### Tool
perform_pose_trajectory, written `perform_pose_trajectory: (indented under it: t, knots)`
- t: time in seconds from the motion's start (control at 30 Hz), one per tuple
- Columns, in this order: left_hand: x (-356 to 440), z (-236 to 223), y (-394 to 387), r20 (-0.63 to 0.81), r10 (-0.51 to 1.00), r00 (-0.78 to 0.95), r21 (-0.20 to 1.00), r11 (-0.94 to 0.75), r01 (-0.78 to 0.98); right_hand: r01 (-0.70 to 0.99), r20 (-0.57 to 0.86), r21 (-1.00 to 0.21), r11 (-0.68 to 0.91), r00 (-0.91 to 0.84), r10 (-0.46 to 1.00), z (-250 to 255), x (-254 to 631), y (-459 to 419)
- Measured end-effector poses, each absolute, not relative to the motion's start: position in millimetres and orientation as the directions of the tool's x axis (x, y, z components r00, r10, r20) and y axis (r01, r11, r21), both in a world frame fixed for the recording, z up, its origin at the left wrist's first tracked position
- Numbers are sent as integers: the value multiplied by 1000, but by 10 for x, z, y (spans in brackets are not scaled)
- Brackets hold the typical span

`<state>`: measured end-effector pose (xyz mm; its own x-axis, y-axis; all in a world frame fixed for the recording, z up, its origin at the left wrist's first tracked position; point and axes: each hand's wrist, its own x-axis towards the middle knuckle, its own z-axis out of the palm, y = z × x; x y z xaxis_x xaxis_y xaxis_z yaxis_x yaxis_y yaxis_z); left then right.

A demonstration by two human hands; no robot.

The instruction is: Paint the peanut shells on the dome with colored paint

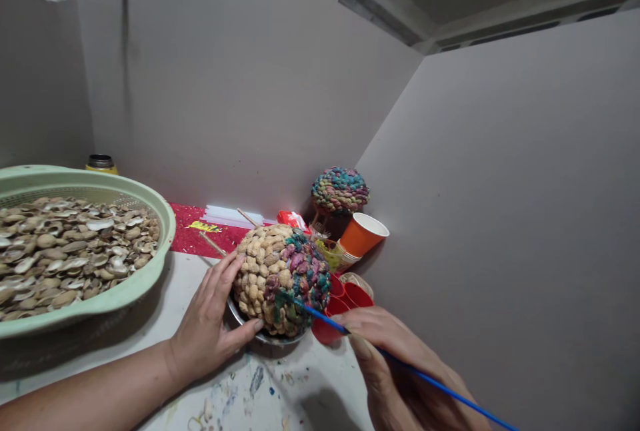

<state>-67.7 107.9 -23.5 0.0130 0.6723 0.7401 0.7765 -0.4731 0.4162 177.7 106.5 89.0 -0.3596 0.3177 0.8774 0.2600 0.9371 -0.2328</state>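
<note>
A round ball covered in peanut shells (260, 274) sits in a shallow metal bowl (237, 313). Its left side is bare tan, while the right side carries teal, purple and green paint. My left hand (213, 311) grips the ball's left side, fingers over the shells and thumb near the bowl's rim. Pinched in my right hand (400, 358) is a blue-handled paintbrush (425, 378), whose tip touches the painted green shells at the front of the ball. Two thin sticks (213, 244) show behind the ball's upper left.
A pale green basket (167, 218) of shells stands at left. Behind the ball are a painted shell-covered piece (340, 190), an orange paper cup (363, 234) and red cups (327, 331). White strips (233, 216) lie on a red mat (187, 238). Grey panels (225, 84) enclose the paint-spotted table (295, 378).
</note>
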Motion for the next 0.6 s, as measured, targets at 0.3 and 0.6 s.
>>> perform_pose_trajectory:
  t: [0.3, 0.6]
  knots:
    - [-672, -241, 1070, 732, 681, 20, 418, -472, 776, 279, 850, -230, 932, -410, 332, 912, 1779, 1115]
    - [-672, -240, 1069, 727, 687, 18, 422, -467, 777, 232, 823, -253, 939, -459, 335, 964, 1776, 1053]
